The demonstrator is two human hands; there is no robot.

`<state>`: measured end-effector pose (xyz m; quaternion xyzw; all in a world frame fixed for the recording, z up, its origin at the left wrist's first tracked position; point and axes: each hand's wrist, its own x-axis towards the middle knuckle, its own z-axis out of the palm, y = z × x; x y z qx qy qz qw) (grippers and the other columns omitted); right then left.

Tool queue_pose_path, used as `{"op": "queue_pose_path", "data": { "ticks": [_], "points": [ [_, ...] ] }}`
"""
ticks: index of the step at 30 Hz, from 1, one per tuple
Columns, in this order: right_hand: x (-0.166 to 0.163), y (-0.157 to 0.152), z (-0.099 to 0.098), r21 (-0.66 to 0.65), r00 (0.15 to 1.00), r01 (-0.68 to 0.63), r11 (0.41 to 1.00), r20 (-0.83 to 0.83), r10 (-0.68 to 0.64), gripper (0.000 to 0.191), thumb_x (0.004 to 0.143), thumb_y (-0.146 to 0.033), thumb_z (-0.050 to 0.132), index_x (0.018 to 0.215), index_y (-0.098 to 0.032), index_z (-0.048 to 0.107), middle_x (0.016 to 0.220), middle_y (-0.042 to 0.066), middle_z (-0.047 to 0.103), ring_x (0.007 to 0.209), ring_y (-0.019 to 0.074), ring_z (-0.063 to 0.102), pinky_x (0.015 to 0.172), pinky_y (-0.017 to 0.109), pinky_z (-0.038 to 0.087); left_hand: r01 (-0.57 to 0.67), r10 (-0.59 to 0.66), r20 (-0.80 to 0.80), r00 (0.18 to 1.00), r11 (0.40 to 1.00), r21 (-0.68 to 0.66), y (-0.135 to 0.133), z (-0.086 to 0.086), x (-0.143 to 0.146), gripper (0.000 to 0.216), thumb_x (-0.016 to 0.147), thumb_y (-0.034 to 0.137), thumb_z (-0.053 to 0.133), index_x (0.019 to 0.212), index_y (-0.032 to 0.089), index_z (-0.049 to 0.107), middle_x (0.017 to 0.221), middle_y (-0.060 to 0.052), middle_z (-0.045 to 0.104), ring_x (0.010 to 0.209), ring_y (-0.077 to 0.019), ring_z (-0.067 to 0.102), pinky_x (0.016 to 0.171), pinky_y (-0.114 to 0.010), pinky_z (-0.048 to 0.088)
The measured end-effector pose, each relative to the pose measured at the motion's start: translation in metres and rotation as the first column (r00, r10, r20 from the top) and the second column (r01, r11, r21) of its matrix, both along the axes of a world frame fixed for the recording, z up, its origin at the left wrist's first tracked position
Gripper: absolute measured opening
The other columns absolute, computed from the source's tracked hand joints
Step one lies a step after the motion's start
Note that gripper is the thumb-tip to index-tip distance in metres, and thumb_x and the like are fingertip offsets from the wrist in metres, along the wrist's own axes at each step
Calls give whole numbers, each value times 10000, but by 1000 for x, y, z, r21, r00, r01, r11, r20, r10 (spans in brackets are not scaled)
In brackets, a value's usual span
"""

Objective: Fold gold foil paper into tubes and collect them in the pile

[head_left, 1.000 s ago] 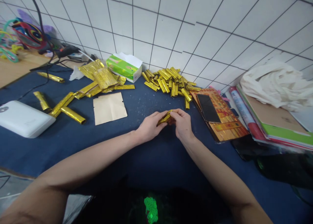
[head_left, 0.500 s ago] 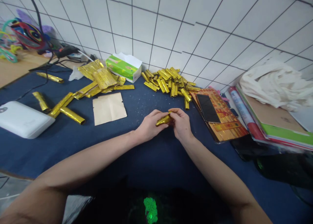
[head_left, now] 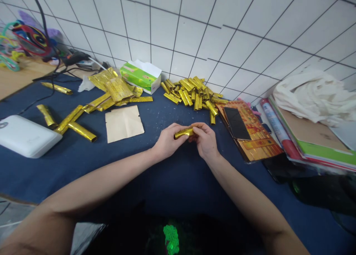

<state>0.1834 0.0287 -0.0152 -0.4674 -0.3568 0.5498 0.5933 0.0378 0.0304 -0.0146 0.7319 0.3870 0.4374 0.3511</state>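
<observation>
Between my hands is a small gold foil paper roll (head_left: 183,133), lying nearly level above the dark blue cloth. My left hand (head_left: 168,141) grips its left part, thumb along the near side. The fingers of my right hand (head_left: 206,139) pinch its right end, hiding that tip. Beyond my hands, a pile of short gold paper rolls (head_left: 191,92) rests against the wall. To the left, a square beige paper sheet (head_left: 124,124) lies flat, with gold foil sheets (head_left: 119,89) and longer gold rolls (head_left: 82,132) around it.
A green tissue pack (head_left: 140,77) stands by the tiled wall. The white box-shaped device (head_left: 29,136) is at left. On the right, a black phone (head_left: 237,123) lies on an orange-gold printed packet (head_left: 258,145), beside stacked folders (head_left: 319,147) topped with white cloth (head_left: 311,95).
The gold roll has turned to lie more level and shifted slightly left in my fingers. Both hands stay in nearly the same place; the surrounding things have not moved.
</observation>
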Motion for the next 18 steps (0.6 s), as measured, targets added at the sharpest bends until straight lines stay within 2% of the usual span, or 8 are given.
{"op": "queue_pose_path", "data": {
  "ticks": [8, 13, 18],
  "points": [
    [-1, 2, -1, 33, 1000, 6, 999, -20, -5, 129, 606, -249, 693, 663, -178, 602, 556, -56, 592, 394, 86, 524, 405, 228, 446, -33, 37, 54, 998, 997, -72, 0, 1, 0, 171, 790, 233, 566, 934, 176, 638, 842, -27, 628, 774, -122, 589, 714, -244, 464],
    [-2, -1, -4, 87, 999, -42, 995, 34, 40, 131, 651, -276, 686, 737, -193, 633, 597, -40, 618, 441, 102, 554, 452, 253, 479, -46, 64, 108, 992, 985, -166, -1, 0, 1, 174, 783, 272, 568, 900, 165, 640, 838, -36, 636, 703, -112, 591, 626, -221, 465],
    [-2, -4, -7, 179, 990, -65, 982, 131, 41, 102, 698, -272, 663, 758, -190, 652, 689, -10, 644, 542, 116, 593, 553, 282, 515, -27, 133, 304, 943, 944, -329, 2, 1, 4, 292, 704, 290, 647, 948, 145, 581, 786, -23, 635, 541, -78, 557, 482, -191, 453]
  ]
}}
